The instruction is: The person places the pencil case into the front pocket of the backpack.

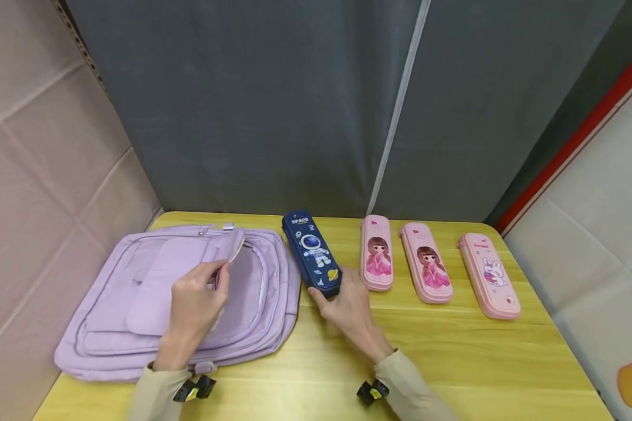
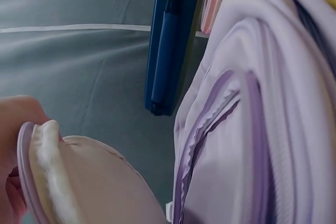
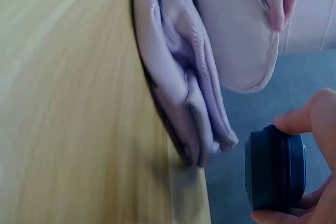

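Lilac backpack (image 1: 137, 304), flap pinched in my left hand (image 1: 192, 304); navy pencil case (image 1: 312, 254) at its 3 o'clock, right hand (image 1: 350, 307) fingers clamped on it.

A lilac backpack (image 1: 137, 304) lies flat on the yellow wooden surface (image 1: 453, 362). The left hand (image 1: 195, 304) pinches the backpack's front flap (image 1: 232, 245) and lifts it open. The right hand (image 1: 350, 304) grips the near end of a navy space-themed pencil case (image 1: 311, 251), just beside the backpack. To the right lie three pink pencil cases in a row: two with a girl picture (image 1: 376, 252) (image 1: 425, 263) and one with a rabbit (image 1: 488, 276). A grey curtain (image 1: 295, 105) hangs behind.
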`<action>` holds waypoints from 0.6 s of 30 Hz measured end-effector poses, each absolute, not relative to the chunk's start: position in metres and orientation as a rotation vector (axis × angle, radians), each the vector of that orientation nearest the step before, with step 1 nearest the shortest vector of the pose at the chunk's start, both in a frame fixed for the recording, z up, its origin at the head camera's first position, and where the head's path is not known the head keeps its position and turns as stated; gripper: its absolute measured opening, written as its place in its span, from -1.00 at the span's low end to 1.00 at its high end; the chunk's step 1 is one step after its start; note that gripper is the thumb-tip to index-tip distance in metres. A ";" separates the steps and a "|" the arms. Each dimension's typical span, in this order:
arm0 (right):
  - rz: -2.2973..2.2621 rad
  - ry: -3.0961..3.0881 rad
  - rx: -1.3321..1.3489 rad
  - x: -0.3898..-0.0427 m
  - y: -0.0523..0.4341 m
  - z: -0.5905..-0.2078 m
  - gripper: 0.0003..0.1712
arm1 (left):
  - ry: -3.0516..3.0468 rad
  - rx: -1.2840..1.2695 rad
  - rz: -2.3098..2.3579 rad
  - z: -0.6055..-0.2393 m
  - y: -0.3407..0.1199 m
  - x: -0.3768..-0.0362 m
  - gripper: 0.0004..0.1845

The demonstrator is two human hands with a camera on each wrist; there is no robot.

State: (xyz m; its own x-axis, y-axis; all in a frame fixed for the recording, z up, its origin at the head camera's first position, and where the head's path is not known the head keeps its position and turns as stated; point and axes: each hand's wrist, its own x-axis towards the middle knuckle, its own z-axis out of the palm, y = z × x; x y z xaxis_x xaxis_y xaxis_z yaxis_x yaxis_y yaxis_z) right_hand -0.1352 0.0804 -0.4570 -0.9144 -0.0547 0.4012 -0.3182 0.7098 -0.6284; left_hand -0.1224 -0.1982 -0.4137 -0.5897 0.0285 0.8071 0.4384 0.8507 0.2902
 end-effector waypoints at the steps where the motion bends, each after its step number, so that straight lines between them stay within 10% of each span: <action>1: 1.037 -2.565 0.314 -0.134 0.079 -0.455 -0.13 | -2.139 -0.331 -0.593 -0.413 -0.200 -0.122 -0.90; 18: 1.121 -2.670 0.777 -0.124 0.053 -0.452 -0.11 | -2.020 -0.264 -0.661 -0.400 -0.210 -0.119 -0.88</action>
